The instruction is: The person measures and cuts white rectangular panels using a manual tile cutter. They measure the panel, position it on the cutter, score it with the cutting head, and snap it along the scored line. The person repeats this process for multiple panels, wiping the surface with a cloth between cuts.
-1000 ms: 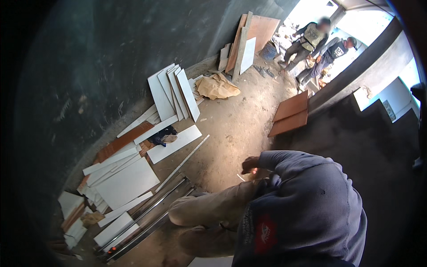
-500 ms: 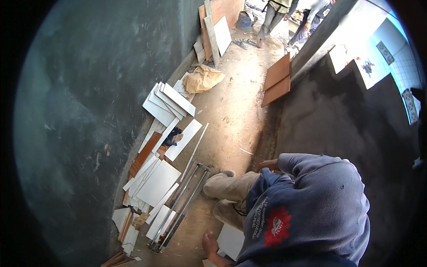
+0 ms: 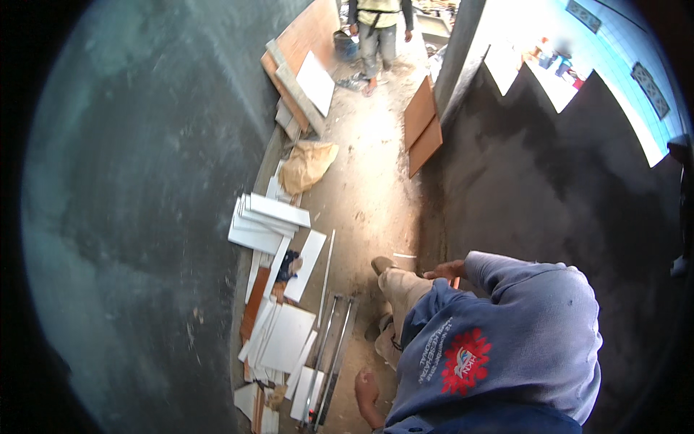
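My right hand (image 3: 448, 270) is in front of my raised thigh, below the blue sweatshirt sleeve. Its fingers are curled, with a small orange piece showing just beneath, too little to name. Low beside my body hangs my left hand (image 3: 367, 388), seen from its back and over bare floor; its fingers are mostly hidden. The long tile cutter (image 3: 335, 362), with two metal rails, lies on the ground left of that hand. Beside the cutter are loose white tiles (image 3: 288, 337), some stacked and some cut into strips.
Along the left wall lie more white tiles (image 3: 278, 210), a brown tile strip (image 3: 254, 307) and a crumpled tan sack (image 3: 309, 166). Boards (image 3: 311, 32) lean farther back. Brown tiles (image 3: 423, 126) lean at the right. A person (image 3: 377, 36) stands at the far end near a bucket (image 3: 345, 45).
My view has swung left, and the tiles and cutter appear farther right and lower. My legs have shifted. A white tile near my left hand is out of sight, as is a second person.
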### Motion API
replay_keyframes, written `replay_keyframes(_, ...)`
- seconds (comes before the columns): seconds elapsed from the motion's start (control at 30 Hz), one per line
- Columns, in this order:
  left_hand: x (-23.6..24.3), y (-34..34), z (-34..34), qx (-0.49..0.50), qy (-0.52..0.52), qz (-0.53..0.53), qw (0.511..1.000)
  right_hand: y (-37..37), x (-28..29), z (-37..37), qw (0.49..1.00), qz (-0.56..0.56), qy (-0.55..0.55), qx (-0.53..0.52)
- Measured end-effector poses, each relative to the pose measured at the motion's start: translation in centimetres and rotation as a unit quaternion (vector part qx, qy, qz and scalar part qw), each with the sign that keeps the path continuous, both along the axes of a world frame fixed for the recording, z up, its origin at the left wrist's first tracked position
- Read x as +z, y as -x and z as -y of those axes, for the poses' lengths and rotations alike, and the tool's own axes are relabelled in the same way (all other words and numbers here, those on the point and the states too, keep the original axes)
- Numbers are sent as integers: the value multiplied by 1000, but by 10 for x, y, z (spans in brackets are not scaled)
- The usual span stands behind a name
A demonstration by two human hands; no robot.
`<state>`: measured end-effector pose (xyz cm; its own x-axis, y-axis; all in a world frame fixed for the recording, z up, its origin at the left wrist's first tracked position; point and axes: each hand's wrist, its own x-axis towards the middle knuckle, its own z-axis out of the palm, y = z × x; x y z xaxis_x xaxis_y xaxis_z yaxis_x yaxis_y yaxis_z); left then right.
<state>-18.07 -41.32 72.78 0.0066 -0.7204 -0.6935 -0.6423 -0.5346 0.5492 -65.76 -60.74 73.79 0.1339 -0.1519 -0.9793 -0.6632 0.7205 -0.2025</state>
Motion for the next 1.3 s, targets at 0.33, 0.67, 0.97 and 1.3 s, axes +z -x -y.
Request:
replay_keyframes(0.33,10,160,127,-102,25,-97,990,127,-81,57,924,155,286,199)
replay_keyframes(0.67,22,195,167,-130,12,-68,989,226,-59,200,876,-62,436,-198)
replay_keyframes(0.97,22,236,262,-216,-16,-1,976,291,-43,276,798,-71,349,-487)
replay_keyframes(1.3,7,429,538,-312,-3,153,938,512,-145,541,779,-115,395,-473)
